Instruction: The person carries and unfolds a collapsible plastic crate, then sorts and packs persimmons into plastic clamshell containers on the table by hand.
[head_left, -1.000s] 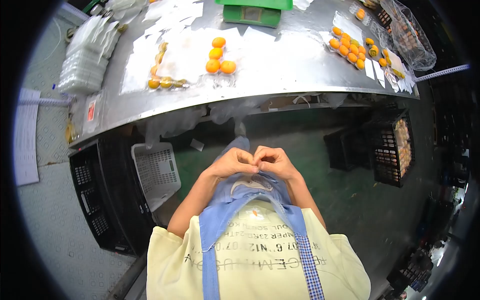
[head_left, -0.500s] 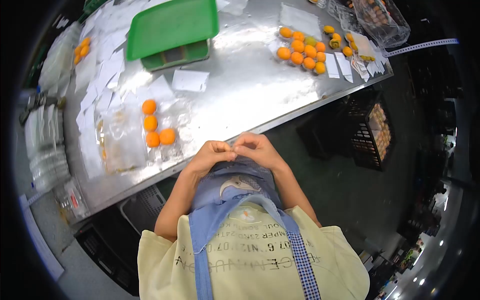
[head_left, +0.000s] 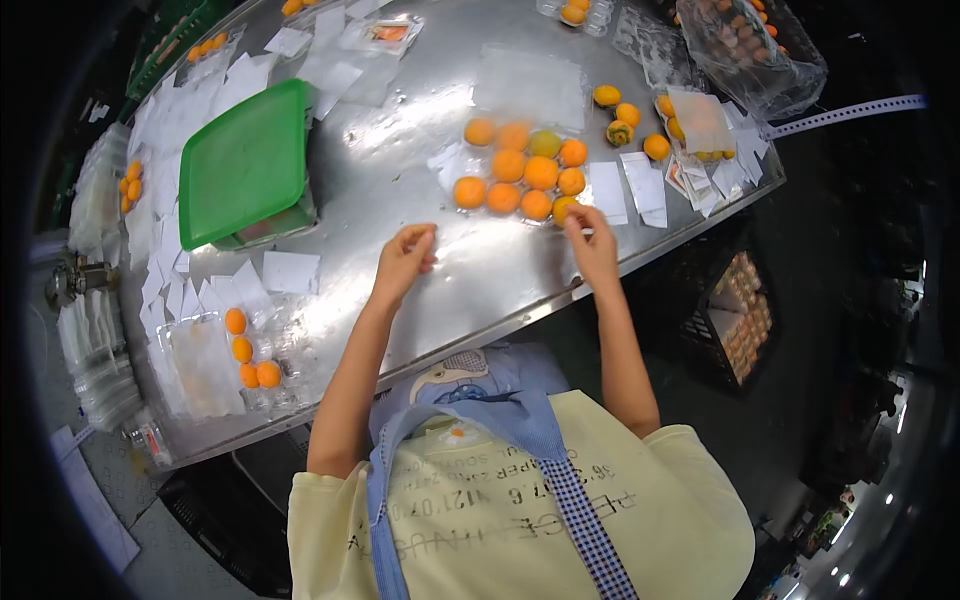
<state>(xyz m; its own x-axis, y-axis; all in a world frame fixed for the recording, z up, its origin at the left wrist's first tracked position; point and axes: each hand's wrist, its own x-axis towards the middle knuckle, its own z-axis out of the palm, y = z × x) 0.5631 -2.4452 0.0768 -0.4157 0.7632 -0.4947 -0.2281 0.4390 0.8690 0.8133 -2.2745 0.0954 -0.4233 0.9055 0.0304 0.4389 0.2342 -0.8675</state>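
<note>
Well left of the left hand (head_left: pixel 404 262), by the end of the grey metal bench (head_left: pixel 380 180), a stack of clear plastic trays (head_left: pixel 97 355). Nearer that hand and closer to the body, four round orange fruits (head_left: pixel 242 349) set in an L. Beyond and left of it, a squat green device with a broad rectangular plastic top (head_left: pixel 245 165); between, white paper slips (head_left: pixel 291 271). Over the bench, the left hand, fingers loosely curled toward the thumb; cannot tell whether grasping anything small. Between the hands and farther off, a close-set block of round orange fruits (head_left: pixel 541 173), one greenish. At its near right corner, the right hand (head_left: pixel 593 248), fingertips touching the end fruit (head_left: pixel 561 208); cannot tell how firmly gripped. Just right of and beyond it, flat white cards (head_left: pixel 645 188); farther off, loose yellow-orange fruits (head_left: pixel 627 115), then a clear plastic bag (head_left: pixel 765 85).
</note>
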